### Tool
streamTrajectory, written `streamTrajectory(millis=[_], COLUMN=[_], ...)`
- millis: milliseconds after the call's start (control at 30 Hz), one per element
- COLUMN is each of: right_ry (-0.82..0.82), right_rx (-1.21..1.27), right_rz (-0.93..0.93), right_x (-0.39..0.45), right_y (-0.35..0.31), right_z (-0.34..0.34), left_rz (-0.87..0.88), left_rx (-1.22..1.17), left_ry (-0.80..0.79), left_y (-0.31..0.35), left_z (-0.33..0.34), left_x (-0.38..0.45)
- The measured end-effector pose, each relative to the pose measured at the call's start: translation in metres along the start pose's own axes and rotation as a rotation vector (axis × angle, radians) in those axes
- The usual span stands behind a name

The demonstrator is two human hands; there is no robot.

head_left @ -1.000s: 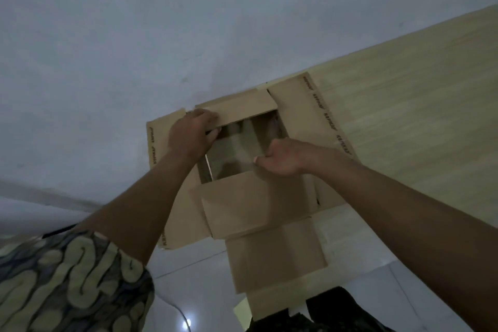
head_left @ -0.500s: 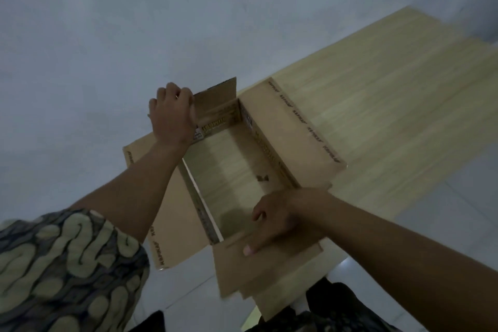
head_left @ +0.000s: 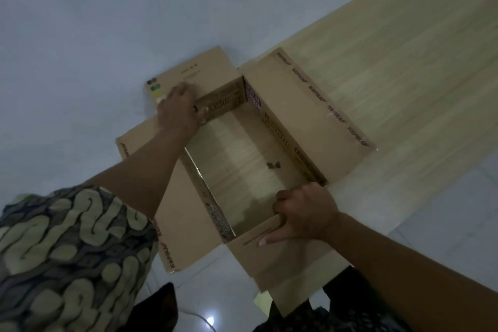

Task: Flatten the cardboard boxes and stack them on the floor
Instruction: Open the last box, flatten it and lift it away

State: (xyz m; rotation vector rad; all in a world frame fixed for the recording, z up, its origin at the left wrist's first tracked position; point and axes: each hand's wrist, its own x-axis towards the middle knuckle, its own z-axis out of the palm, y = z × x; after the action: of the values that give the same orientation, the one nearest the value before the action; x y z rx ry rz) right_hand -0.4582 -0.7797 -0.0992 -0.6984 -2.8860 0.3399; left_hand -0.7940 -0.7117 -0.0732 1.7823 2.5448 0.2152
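A brown cardboard box [head_left: 310, 113] stands on a light wooden surface [head_left: 404, 62] with all its flaps folded outward; through the box's open frame the wood grain shows. My left hand [head_left: 179, 109] presses flat on the far flap near the box's far left corner, fingers spread. My right hand [head_left: 303, 214] grips the near edge of the box, fingers curled inside and the thumb lying on the near flap [head_left: 283, 259]. The long left flap [head_left: 177, 224] lies partly under my left forearm.
A pale grey wall [head_left: 134, 8] rises behind the box. The wooden surface runs off to the upper right. White glossy floor tiles [head_left: 444, 224] lie at right and below, with a light reflection near my dark trousers [head_left: 336, 318].
The far flap has gone from upright to folded flat outward under my left hand. My right hand has shifted onto the near edge of the box. The view has come closer.
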Motion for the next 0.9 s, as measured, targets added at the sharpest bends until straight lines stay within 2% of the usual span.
streamTrajectory(millis=[333,467,600,667,800,900], right_ry=[0.071,-0.035,-0.094,-0.004,0.311,0.262], right_rx=[-0.029,-0.039,0.087,0.173,0.067,-0.047], right_rz=[0.012,0.031,0.236,0.364,0.513,0.539], right_x=[0.012,0.013,0.017,0.028,0.053,0.062], right_y=[0.014,0.012,0.004,0.006,0.041,0.077], right_z=[0.012,0.004,-0.017,-0.028,-0.045,-0.058], left_rz=[-0.085,-0.064,-0.078,-0.095,-0.254,-0.537], left_rx=[-0.140,-0.172,-0.312,-0.307,-0.178,-0.136], left_ry=[0.084,0.031,-0.035,0.007,0.081,0.034], left_y=[-0.007,-0.007,-0.006,-0.009,-0.009,-0.006], left_z=[0.025,0.018,0.007,0.004,-0.001,-0.003], left_x=[0.007,0.010,-0.009,-0.028,-0.077,-0.113])
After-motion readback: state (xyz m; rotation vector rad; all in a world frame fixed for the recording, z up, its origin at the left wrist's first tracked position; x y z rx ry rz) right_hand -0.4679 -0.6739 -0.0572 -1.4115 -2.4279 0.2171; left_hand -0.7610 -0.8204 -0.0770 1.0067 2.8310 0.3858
